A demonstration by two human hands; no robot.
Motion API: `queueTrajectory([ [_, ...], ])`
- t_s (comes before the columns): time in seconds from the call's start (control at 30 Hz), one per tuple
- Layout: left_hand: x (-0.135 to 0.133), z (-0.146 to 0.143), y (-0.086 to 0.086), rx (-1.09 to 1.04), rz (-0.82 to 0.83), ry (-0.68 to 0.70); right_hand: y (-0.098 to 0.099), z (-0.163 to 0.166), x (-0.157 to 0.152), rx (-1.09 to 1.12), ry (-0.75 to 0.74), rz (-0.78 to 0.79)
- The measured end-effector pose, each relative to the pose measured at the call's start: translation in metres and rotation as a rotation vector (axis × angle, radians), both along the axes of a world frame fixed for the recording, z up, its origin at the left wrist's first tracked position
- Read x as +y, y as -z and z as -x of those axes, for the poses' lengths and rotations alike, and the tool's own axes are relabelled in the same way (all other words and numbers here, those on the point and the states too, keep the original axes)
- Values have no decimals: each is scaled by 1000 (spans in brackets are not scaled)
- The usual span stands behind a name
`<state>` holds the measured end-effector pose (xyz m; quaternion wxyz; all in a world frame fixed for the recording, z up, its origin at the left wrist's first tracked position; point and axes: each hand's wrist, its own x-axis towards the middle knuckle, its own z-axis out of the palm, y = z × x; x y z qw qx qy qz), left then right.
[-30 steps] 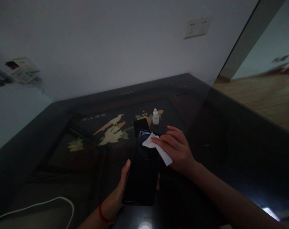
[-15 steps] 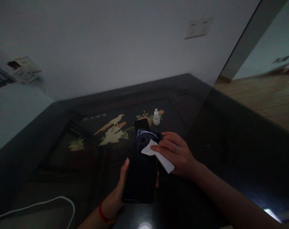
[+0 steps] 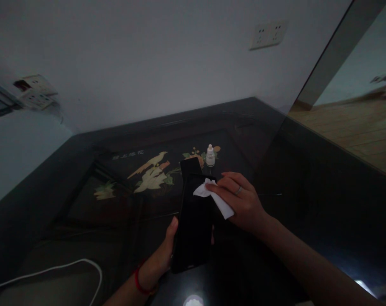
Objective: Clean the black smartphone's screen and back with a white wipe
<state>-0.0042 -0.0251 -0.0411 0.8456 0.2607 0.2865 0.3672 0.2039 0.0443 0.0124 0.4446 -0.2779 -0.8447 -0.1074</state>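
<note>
My left hand [image 3: 167, 246] is closed around the lower part of a black phone [image 3: 193, 233], thumb along its left edge and fingertips showing at the right. The phone is tilted above the dark table. In my right hand [image 3: 240, 199] a folded white tissue [image 3: 221, 204] is pinched, and its crumpled end touches the phone's upper face. A ring is on one right finger. Just beyond the phone's top lies a flat dark object [image 3: 190, 164], partly hidden by the phone. Beside that stands a small white-capped dropper bottle [image 3: 210, 156], upright.
The glossy dark table [image 3: 259, 136] carries a bird-and-flower picture [image 3: 151, 174]. A white cable [image 3: 62, 267] curves across its lower left. Wall sockets [image 3: 268, 35] are at the upper right, more sockets [image 3: 38, 92] at the left. Wooden floor [image 3: 333, 127] shows past the right edge.
The tissue and my right hand have shifted slightly up the phone. The round camera module seen earlier on the phone no longer shows; its visible face now looks plain black.
</note>
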Motion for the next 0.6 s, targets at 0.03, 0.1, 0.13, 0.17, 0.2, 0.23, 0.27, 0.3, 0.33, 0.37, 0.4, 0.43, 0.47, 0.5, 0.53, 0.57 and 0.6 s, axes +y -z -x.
queueTrajectory([
  [0.03,0,1,-1,-15,-3,-8,1,1,-1,2,-28,22],
  [0.1,2,1,-3,-69,6,-10,3,3,-2,9,-114,72],
  [0.13,3,1,-5,-99,25,-2,4,4,-3,10,-164,95],
  [0.17,4,0,-7,-129,45,5,5,5,-4,9,-213,110],
  [0.2,4,0,-8,-156,64,8,6,5,-5,13,-251,116],
  [0.23,5,-1,-10,-181,81,7,7,6,-6,27,-265,114],
  [0.27,6,-1,-11,-200,97,7,7,6,-6,51,-251,108],
  [0.3,6,-1,-11,-220,108,7,7,5,-7,77,-214,102],
  [0.33,6,-1,-12,-237,118,14,7,5,-7,98,-169,94],
  [0.37,6,-1,-12,-249,130,29,8,5,-7,107,-130,85],
  [0.4,6,-1,-12,-257,141,48,8,5,-7,101,-106,73],
  [0.43,6,0,-12,-264,143,59,7,5,-7,80,-107,56],
  [0.47,5,0,-12,-268,140,58,7,6,-7,54,-128,35],
  [0.5,5,0,-12,-266,135,45,7,6,-7,30,-152,13],
  [0.53,5,-1,-13,-265,126,32,7,7,-7,17,-167,-7],
  [0.57,5,-1,-14,-267,115,18,6,7,-7,17,-162,-18],
  [0.6,5,-2,-15,-271,105,12,6,7,-7,28,-140,-19],
])
